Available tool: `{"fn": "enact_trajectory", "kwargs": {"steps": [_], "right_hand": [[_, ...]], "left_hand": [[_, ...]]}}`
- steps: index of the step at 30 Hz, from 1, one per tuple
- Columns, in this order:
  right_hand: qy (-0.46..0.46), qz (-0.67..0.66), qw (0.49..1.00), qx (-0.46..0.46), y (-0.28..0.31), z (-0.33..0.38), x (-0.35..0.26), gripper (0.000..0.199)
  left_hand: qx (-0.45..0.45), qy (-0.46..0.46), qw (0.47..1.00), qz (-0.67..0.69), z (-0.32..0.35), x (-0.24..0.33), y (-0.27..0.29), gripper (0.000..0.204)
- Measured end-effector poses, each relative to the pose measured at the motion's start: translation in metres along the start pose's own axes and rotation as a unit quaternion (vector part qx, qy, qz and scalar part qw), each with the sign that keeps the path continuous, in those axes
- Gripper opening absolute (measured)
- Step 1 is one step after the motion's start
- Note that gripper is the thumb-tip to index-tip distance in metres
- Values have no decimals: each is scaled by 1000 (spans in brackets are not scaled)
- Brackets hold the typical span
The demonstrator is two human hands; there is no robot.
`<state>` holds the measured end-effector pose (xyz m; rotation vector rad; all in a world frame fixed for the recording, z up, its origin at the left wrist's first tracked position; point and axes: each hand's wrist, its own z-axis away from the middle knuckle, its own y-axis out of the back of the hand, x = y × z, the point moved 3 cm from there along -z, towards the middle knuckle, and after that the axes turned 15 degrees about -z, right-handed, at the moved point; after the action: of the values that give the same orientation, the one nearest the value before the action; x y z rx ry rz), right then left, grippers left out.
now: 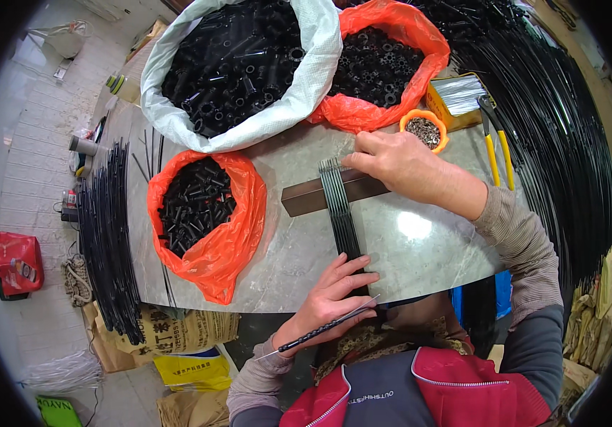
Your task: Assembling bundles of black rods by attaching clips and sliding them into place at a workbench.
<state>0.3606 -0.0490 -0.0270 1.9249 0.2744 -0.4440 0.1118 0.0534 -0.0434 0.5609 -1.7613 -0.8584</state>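
Observation:
A flat row of thin black rods [339,213] lies across a dark brown bar [304,198] on the table, pale tips pointing away from me. My left hand [331,295] presses its fingers over the near part of the row. Across that hand runs a thin metal tool with a twisted black handle [313,336]; how it is held is hidden. At the far end, my right hand [402,160] has thumb and fingers pinched together beside the rod tips, above the bar. Anything between those fingers is too small to make out.
A white woven sack [153,75] and two red bags [252,188] [430,43] hold black plastic tubes and fittings. An orange dish [442,135] of small metal pieces, yellow-handled pliers [498,153] and a box of thin wires [457,94] stand right. Long black rods [555,135] line the table's right.

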Motion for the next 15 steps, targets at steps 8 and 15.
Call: {"fn": "enact_trajectory", "kwargs": {"steps": [8,15], "right_hand": [[16,-15,999,38,0,1,-4,32],[14,12,998,60,-5,2,-4,26]], "left_hand": [[8,-5,1000,9,-1,-1,0,24],[12,-10,1000,17,1,-3,-3,21]]}}
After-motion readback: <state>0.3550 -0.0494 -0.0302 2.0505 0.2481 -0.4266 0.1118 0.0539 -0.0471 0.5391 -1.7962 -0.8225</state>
